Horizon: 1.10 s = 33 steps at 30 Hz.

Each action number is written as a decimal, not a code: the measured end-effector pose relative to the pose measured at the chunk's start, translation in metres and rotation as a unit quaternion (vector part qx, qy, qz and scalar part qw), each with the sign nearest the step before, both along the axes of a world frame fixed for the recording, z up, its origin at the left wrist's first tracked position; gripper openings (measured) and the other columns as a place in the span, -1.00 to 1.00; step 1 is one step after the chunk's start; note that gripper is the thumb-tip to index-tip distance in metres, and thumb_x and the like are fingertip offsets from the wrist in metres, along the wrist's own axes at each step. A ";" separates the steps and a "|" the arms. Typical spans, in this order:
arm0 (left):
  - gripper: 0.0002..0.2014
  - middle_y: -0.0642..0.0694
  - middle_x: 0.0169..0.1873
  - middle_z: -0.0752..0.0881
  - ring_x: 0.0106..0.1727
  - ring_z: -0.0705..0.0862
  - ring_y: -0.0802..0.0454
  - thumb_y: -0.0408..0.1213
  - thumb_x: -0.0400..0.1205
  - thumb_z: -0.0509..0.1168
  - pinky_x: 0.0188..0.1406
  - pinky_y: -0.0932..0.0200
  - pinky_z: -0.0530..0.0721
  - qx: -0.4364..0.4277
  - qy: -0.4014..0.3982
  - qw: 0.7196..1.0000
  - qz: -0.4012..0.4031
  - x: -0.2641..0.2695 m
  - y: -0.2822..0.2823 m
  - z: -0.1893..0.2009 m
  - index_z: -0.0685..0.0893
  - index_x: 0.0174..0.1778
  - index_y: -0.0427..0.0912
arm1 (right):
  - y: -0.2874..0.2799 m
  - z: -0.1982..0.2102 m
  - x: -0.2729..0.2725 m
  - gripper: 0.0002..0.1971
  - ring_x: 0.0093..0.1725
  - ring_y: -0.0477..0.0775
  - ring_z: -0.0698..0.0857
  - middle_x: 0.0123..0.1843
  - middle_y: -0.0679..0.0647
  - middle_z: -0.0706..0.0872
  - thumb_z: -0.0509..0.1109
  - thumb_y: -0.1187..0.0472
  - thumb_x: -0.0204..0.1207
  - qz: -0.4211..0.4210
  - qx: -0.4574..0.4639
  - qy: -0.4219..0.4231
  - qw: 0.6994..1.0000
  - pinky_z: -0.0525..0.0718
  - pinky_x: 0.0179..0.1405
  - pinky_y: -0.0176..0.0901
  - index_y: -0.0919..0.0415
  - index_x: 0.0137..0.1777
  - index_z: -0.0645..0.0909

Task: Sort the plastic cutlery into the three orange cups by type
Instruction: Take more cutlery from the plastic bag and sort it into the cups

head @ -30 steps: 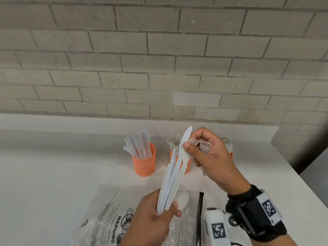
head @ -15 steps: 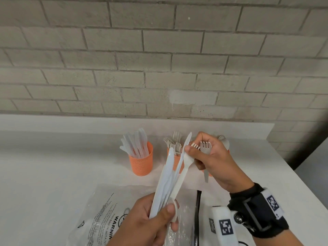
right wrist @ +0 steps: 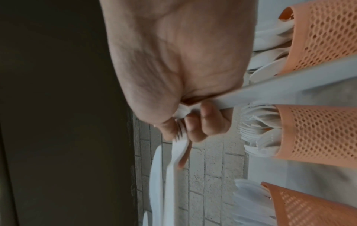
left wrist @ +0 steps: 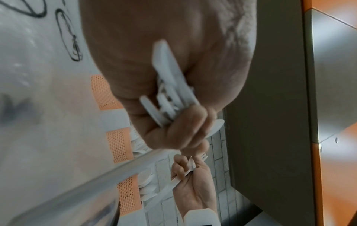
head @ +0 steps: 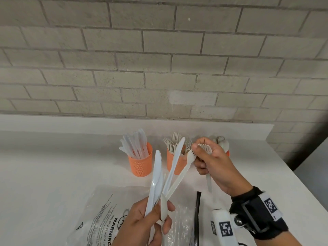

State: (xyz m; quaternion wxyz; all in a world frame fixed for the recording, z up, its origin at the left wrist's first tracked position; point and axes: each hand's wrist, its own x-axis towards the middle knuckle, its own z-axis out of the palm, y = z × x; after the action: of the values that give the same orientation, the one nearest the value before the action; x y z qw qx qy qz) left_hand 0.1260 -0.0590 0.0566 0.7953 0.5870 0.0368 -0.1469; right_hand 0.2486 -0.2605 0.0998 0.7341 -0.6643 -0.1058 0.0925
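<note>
My left hand grips the handles of a fanned bunch of white plastic cutlery, mostly knives; the bunch's handle ends show in its palm. My right hand holds forks in its fist and pinches the head of one fork whose handle still sits in the left bunch. Three orange mesh cups stand behind: the left cup holds knives, the middle cup forks, and the right cup, with spoons, is mostly hidden by my right hand.
A clear plastic bag with warning print lies on the white counter under my left hand. A black strip lies beside it. The brick wall runs behind the cups. The counter's right edge drops off.
The bunch in my left hand has fanned apart. My right hand has drawn one fork's head out to the right, away from the knives.
</note>
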 end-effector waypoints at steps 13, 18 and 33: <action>-0.72 -0.34 -0.53 0.53 -0.64 0.34 0.04 -0.19 0.59 0.35 -0.75 0.38 0.29 -0.030 0.033 0.992 0.119 0.005 0.011 -0.004 0.78 -0.29 -0.33 | 0.018 -0.004 0.102 -0.86 -0.21 0.08 0.74 -0.11 0.05 0.75 0.30 0.14 0.64 -0.213 -0.283 -0.319 0.879 0.64 -0.23 0.01 0.02 0.08 0.38; -0.66 -0.36 -0.52 0.53 -0.64 0.31 0.05 -0.13 0.50 0.35 -0.75 0.34 0.30 -0.037 0.054 0.988 0.139 0.007 0.014 -0.004 0.75 -0.20 -0.42 | 0.034 -0.017 0.108 -0.64 0.00 -0.08 0.55 0.13 -0.04 0.56 0.39 -0.12 0.57 -0.153 -0.362 -0.264 0.881 0.55 -0.09 -0.09 0.06 0.19 0.42; -0.71 -0.28 -0.45 0.65 -0.80 0.37 -0.02 -0.19 0.67 0.24 -0.71 0.31 0.38 -0.001 0.041 0.993 0.110 0.011 0.012 0.000 0.68 -0.05 -0.39 | 0.050 -0.056 0.116 -0.51 0.33 0.32 0.41 0.37 0.18 0.58 -0.12 -0.06 0.63 -0.170 -0.543 -0.274 0.776 0.33 0.30 0.13 0.10 0.17 0.62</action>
State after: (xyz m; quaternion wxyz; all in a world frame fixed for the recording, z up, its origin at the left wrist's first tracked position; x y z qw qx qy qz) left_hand 0.1372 -0.0474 0.0565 0.8048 0.5725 0.1335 -0.0819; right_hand 0.3648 -0.2105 0.0439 0.1955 -0.9570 -0.1196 -0.1776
